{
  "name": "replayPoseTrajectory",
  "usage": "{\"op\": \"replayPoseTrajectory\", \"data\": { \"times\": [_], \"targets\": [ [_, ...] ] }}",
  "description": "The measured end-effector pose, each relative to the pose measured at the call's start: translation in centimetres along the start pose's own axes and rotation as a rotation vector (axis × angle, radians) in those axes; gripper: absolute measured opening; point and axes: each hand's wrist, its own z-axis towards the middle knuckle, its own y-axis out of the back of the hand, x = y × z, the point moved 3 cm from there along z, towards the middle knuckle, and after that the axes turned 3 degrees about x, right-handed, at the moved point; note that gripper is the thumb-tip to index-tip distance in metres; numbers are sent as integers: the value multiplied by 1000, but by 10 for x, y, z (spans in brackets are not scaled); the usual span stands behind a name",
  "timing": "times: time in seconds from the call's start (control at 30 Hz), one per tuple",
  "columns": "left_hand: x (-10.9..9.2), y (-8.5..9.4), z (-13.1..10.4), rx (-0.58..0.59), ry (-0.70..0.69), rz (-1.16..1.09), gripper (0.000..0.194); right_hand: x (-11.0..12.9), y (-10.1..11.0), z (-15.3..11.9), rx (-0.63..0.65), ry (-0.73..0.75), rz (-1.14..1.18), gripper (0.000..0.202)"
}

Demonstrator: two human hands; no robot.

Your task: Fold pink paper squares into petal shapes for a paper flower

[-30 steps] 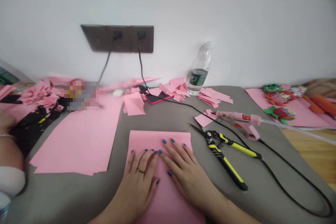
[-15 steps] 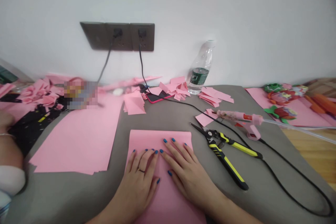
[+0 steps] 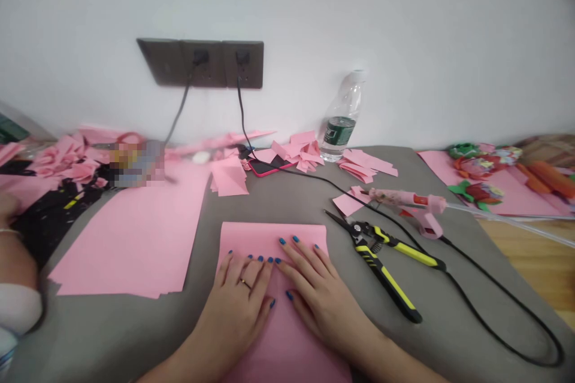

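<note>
A pink sheet of paper (image 3: 274, 231) lies in front of me on the grey surface, its far edge looking folded over. My left hand (image 3: 238, 296) rests flat on its left part, fingers spread, a ring on one finger. Flat on the right part is my right hand (image 3: 317, 290), with its fingers apart too. The index fingertips of both hands nearly meet at the middle of the sheet. Pliers with black and yellow handles (image 3: 390, 281) lie spread to the right. Beyond them is a pink glue gun (image 3: 413, 200) with a clear stick in its rear.
Pink sheets (image 3: 135, 239) are stacked at left, near another person's arm (image 3: 18, 263). A bottle (image 3: 342, 122), a phone (image 3: 269, 166) and paper strips (image 3: 366, 163) stand or lie by the wall. A black cord loops at right. Paper flowers (image 3: 483, 191) sit far right.
My left hand has shifted slightly to the right, its index fingertip now closer to my right hand. My right hand has hardly moved. The view has shifted very slightly.
</note>
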Motion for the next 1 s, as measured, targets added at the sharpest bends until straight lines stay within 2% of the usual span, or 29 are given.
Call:
{"op": "replayPoseTrajectory", "data": {
  "times": [0.2,0.6,0.87,1.0],
  "targets": [
    [-3,-2,3,19,21,49,37,1,2,-6,-84,-28,31,40],
    [-7,2,8,26,-11,119,37,1,12,-43,-45,-51,60,46],
    [-13,3,12,33,-11,159,39,3,12,-49,-102,-139,34,42],
    [-14,1,12,45,0,155,39,3,13,-49,-111,-133,26,44]
  ]
}}
